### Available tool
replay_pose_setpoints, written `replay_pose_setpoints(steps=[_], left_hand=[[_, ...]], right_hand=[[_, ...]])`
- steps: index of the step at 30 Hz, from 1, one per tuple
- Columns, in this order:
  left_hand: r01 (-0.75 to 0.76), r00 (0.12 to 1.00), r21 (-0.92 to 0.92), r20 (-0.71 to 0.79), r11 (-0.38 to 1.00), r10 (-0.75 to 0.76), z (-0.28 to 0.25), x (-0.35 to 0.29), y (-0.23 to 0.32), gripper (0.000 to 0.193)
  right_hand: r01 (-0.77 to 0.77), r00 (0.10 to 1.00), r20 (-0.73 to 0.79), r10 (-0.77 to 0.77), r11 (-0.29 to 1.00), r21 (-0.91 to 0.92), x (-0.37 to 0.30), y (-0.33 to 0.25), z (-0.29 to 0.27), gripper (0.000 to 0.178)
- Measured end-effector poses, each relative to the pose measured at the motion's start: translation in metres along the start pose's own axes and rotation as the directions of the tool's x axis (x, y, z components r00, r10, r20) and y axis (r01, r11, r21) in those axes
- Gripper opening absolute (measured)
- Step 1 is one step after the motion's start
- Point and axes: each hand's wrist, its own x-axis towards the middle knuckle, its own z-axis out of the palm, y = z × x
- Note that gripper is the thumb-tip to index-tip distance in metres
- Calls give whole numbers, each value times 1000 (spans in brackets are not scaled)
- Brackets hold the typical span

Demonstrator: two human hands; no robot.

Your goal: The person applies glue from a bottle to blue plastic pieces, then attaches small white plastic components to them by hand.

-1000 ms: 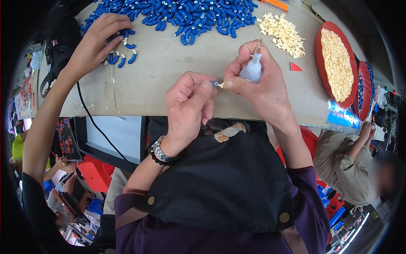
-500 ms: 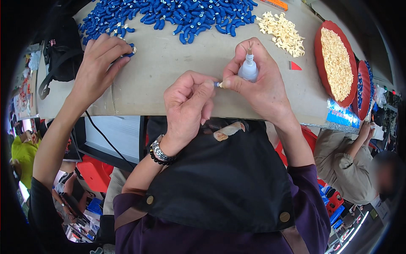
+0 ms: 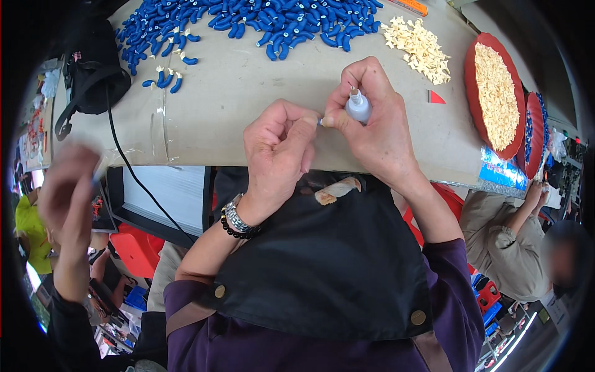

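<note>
My left hand [image 3: 277, 141], with a metal watch and dark beads at its wrist, pinches a small blue piece [image 3: 320, 121]; only a sliver of it shows. The thumb and finger of my right hand [image 3: 383, 135] meet it from the other side, and whatever else they pinch is hidden. Held in that same right hand is a white squeeze bottle [image 3: 358, 108] with a narrow tip, tilted upward. Beyond my hands lies a heap of short, curved blue pieces [image 3: 291, 25]. A small pile of cream-coloured pieces [image 3: 418, 49] is at the far right.
Several blue pieces with cream ends [image 3: 176, 83] lie at the left. A co-worker's blurred hand [image 3: 68, 192] is off the table's left edge. At right stand a red dish [image 3: 472, 93] of cream pieces and another red dish [image 3: 533, 133]. A black cable [image 3: 127, 162] hangs over the edge.
The co-worker's hand has swung from the table toward the lower left, uncovering blue pieces with cream ends. My hands stay together; the cream bit between my fingertips no longer shows.
</note>
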Motion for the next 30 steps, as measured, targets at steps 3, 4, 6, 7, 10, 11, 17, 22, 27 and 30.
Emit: replay_pose_setpoints(steps=[3,4,6,7,10,11,17,22,27,30], left_hand=[[-28,1000,4,-11,1000,28,-2,-2,3,10],[-30,999,4,-13,1000,30,-3,-2,4,10],[35,999,-27,-11,999,-35,-4,-2,6,10],[34,999,-27,-9,999,-34,-3,-2,7,10],[79,996,-81,-29,994,-82,-4,-2,8,11],[78,997,-104,-23,992,-80,-5,-1,8,11],[72,997,-119,-19,990,-74,-5,-2,7,11],[86,996,-115,-11,990,-88,-4,-1,9,11],[44,999,-82,26,996,-42,-7,0,8,12],[32,998,-67,48,997,-29,-8,0,8,13]], right_hand=[[-4,1000,-6,4,999,35,2,2,4,34],[-2,1000,-15,3,998,66,3,3,4,34],[-32,999,-25,35,994,102,3,3,2,31],[-64,997,-33,69,988,139,3,3,0,29],[-97,995,3,97,991,97,2,10,-5,20],[-95,995,2,96,991,97,1,8,-8,20],[-250,960,128,249,968,-11,1,-1,-13,9],[-297,947,148,287,953,55,2,1,-13,13],[-353,930,169,328,923,152,4,-3,-12,13],[-355,929,173,328,922,153,4,-4,-13,13]])
